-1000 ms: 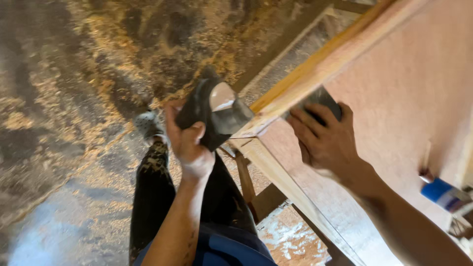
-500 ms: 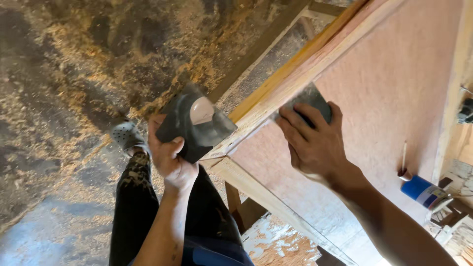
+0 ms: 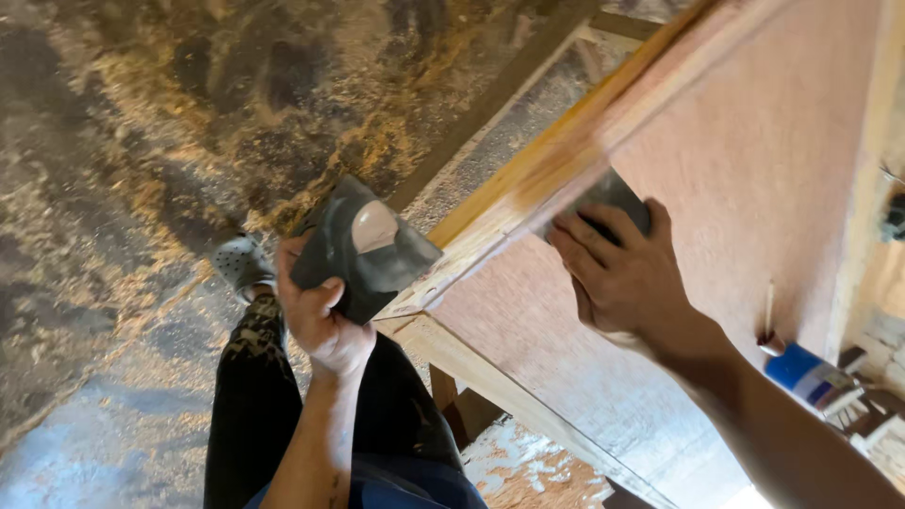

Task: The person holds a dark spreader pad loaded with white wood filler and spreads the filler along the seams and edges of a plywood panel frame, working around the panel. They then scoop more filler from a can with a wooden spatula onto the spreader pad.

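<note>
My left hand [image 3: 316,316] grips a dark grey folded sanding sheet [image 3: 363,247] with a pale worn patch, held off the near corner of a wooden framed panel [image 3: 754,160]. My right hand [image 3: 627,273] presses another dark grey sanding piece [image 3: 613,196] against the inner side of the panel's yellowish wooden edge strip [image 3: 566,155]. Most of that piece is hidden under my fingers. The panel face is pinkish board with a pale wood frame.
The floor [image 3: 141,141] is covered in sawdust. My dark trousers and a grey shoe [image 3: 240,264] show below. A blue and white container [image 3: 806,375] and a thin nail-like piece [image 3: 768,311] lie on the panel at the right. A wooden beam [image 3: 490,94] lies on the floor.
The view has shifted a little; both hands sit slightly lower and left. My right hand has slid along the edge strip, which is blurred now.
</note>
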The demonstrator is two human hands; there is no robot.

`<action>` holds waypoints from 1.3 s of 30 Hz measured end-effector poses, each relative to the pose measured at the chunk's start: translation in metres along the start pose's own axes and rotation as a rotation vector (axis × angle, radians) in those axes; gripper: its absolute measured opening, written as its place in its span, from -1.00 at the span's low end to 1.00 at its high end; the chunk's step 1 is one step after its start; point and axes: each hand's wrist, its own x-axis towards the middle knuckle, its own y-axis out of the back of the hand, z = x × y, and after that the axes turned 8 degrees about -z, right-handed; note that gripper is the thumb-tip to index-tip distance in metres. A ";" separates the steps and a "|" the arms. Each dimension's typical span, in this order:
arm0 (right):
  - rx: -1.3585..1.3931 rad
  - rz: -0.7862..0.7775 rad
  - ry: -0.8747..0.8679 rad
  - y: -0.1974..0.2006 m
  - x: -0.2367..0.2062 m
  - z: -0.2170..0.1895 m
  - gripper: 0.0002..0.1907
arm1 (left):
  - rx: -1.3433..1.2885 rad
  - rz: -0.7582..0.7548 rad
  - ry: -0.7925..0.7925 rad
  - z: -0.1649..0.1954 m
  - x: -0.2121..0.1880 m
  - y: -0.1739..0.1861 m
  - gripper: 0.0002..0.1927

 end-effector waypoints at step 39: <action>-0.022 0.002 0.016 -0.015 0.003 -0.117 -0.56 | -0.228 0.035 0.030 0.005 -0.006 0.029 -0.59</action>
